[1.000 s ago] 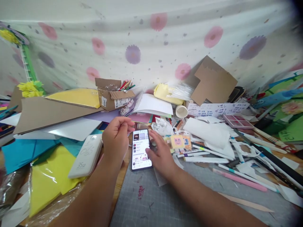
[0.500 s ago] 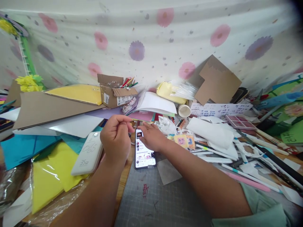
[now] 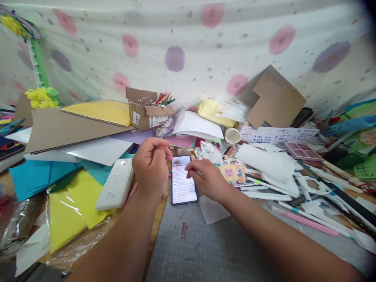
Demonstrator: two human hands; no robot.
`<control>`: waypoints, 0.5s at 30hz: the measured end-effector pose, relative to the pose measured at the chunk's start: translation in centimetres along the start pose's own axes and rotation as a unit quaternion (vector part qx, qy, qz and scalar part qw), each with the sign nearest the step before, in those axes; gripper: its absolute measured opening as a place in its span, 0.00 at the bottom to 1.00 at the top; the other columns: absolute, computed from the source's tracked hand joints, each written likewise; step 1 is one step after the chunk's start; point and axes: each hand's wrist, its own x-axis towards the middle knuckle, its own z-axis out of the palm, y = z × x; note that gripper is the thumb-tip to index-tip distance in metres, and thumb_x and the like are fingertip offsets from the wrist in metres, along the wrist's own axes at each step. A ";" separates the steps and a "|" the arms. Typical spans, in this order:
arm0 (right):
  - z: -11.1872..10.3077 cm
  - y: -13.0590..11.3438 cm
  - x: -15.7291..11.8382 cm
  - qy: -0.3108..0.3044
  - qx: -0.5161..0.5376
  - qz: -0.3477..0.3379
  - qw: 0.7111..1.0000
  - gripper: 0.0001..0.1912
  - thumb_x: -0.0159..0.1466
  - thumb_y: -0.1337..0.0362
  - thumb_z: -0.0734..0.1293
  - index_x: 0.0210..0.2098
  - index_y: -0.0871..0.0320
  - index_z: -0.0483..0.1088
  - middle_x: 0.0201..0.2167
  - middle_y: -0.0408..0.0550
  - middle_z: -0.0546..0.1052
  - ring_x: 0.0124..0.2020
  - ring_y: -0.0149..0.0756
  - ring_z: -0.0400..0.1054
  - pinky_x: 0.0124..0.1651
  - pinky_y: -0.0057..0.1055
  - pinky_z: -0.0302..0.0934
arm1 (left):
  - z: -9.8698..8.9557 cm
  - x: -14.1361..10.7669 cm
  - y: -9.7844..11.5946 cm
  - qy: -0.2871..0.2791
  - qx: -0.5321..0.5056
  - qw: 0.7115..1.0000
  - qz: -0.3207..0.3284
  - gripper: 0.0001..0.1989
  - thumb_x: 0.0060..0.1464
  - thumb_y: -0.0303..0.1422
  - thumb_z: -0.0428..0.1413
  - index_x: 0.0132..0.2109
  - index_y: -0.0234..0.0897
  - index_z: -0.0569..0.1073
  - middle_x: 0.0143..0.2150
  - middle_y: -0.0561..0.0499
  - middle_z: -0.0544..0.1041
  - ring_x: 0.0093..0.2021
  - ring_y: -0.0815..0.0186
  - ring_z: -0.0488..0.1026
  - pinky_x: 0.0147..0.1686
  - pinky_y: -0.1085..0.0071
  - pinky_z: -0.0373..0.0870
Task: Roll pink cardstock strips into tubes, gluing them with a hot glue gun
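A smartphone [image 3: 180, 192] with its screen lit lies at the top end of the grey cutting mat [image 3: 199, 250], showing 10:00 and a list of lines. My right hand [image 3: 209, 179] reaches over the phone from the right, fingers bent and apart, fingertips at the screen; whether they touch it I cannot tell. Left of the phone, my left hand [image 3: 151, 166] is raised with its fingers pinched together. Anything inside that pinch is too small to make out. A white power bank [image 3: 113, 190] sits just left of my left wrist.
Yellow paper in clear plastic [image 3: 69, 219] lies at left, near blue sheets [image 3: 41, 176] and cardboard [image 3: 67, 135]. Behind stand a small carton [image 3: 145, 113] of pencils and a yellow pouch [image 3: 213, 111]. Pens, crumpled paper [image 3: 266, 164] and a pink palette [image 3: 302, 150] crowd the right.
The phone screen has switched from a page with pictures to a list with the time on top. My right hand has drawn back slightly right and down. The whole view has shifted a little.
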 end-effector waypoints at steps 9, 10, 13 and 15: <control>0.4 1.6 -2.6 0.059 0.113 0.052 0.990 0.09 0.63 0.72 0.59 0.37 0.56 0.68 0.38 0.44 0.77 0.42 0.34 0.70 0.44 0.32 0.61 | 0.3 -0.2 0.1 0.000 -0.017 1.000 -0.018 0.10 0.51 0.23 0.49 0.31 0.42 0.72 0.22 0.57 0.69 0.22 0.69 0.67 0.23 0.71 0.65; 0.5 1.6 -2.7 0.055 0.112 0.050 0.991 0.09 0.63 0.72 0.59 0.37 0.55 0.68 0.38 0.44 0.77 0.42 0.34 0.69 0.44 0.32 0.61 | 0.3 -0.1 0.1 0.001 -0.018 1.000 -0.020 0.10 0.52 0.24 0.49 0.31 0.42 0.72 0.22 0.57 0.68 0.22 0.69 0.67 0.24 0.71 0.64; 0.7 1.4 -2.8 0.039 0.098 0.035 0.994 0.09 0.62 0.74 0.59 0.36 0.55 0.68 0.36 0.44 0.76 0.41 0.36 0.68 0.44 0.33 0.59 | 0.3 -0.1 0.1 0.002 -0.012 1.000 -0.027 0.10 0.53 0.25 0.49 0.31 0.43 0.72 0.22 0.57 0.68 0.21 0.70 0.67 0.24 0.71 0.64; 0.8 1.2 -2.9 0.029 0.086 0.025 0.996 0.09 0.62 0.74 0.60 0.35 0.56 0.68 0.34 0.44 0.76 0.41 0.37 0.66 0.44 0.34 0.57 | 0.4 -0.1 0.1 0.003 -0.006 1.000 -0.029 0.09 0.53 0.25 0.49 0.32 0.44 0.72 0.22 0.57 0.68 0.21 0.70 0.67 0.24 0.70 0.63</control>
